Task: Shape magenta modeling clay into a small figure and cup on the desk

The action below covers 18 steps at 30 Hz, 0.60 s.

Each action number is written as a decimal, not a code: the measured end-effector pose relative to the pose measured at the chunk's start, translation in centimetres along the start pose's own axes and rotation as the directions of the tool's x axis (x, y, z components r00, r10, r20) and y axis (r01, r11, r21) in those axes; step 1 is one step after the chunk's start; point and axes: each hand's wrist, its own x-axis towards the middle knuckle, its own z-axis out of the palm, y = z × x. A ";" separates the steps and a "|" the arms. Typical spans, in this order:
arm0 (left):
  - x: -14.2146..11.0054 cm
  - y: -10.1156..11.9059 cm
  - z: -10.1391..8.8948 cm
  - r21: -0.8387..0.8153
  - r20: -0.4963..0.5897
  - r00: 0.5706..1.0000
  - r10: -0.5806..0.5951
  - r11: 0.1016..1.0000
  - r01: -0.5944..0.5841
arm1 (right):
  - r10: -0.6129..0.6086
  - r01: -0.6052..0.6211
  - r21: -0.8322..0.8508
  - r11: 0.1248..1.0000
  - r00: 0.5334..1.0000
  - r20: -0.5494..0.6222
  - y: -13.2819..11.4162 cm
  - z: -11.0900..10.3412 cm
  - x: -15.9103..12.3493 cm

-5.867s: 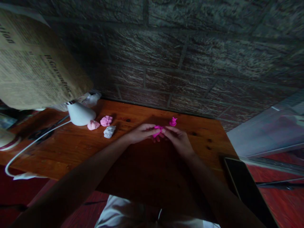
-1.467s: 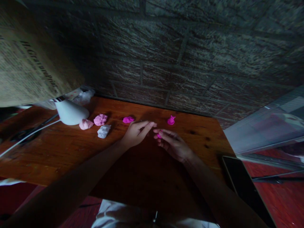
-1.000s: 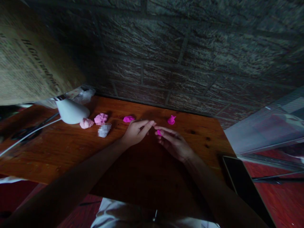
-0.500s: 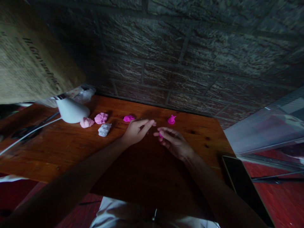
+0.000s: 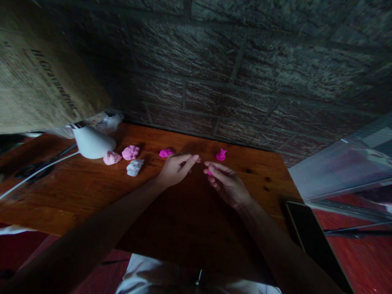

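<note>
Magenta putty piece [image 5: 210, 173], small and mostly hidden, sits pinched between the thumb and fingers of the right hand [image 5: 230, 185], over the table [image 5: 263, 175]; shaping it seems the step in hand. Near it, the left hand [image 5: 176, 169] has fingers loosely extended, gripping nothing I can see. The next move calls for light pressure. Farther back: a magenta lump [image 5: 166, 153], a pointy-topped figure [image 5: 221, 154].
</note>
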 end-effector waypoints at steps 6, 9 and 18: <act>-0.2 -0.3 0.1 -0.017 0.001 1.000 -0.014 1.000 0.014 | -0.017 0.010 0.056 0.998 0.992 0.123 0.0 -0.1 0.1; -0.2 -0.2 0.1 -0.022 -0.003 1.000 -0.011 1.000 0.011 | -0.009 0.004 0.052 0.999 0.994 0.105 0.2 -0.5 0.2; 0.0 0.0 0.0 -0.008 -0.008 1.000 -0.018 1.000 0.018 | 0.090 -0.090 0.047 0.995 0.996 0.000 0.4 -1.0 0.4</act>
